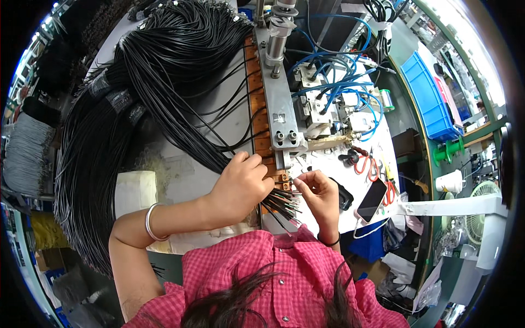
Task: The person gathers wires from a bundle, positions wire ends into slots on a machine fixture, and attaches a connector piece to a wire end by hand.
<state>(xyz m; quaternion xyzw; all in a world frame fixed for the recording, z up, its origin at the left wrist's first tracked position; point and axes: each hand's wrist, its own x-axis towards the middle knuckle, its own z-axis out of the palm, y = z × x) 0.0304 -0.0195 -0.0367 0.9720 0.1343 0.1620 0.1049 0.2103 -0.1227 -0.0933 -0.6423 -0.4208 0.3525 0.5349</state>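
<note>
My left hand [243, 183] is closed round a bundle of thin black cables [188, 134]. The cut cable ends [281, 205] stick out below it, some with coloured tips. Close to its fingers, my right hand [320, 197] pinches thumb and forefinger together beside a small orange block [284, 183]; what lies in the pinch is too small to make out. The block sits at the near end of a long orange rail [258, 104]. Several single cables run across to this rail, along a grey metal bar [279, 101].
A large cable heap [186, 33] covers the table's far left. Right of the bar stand pneumatic parts [317, 104] with blue hoses. A phone [372, 199], red-handled scissors [367, 165] and a black oval object [342, 195] lie right of my right hand. A blue crate [429, 98] stands farther right.
</note>
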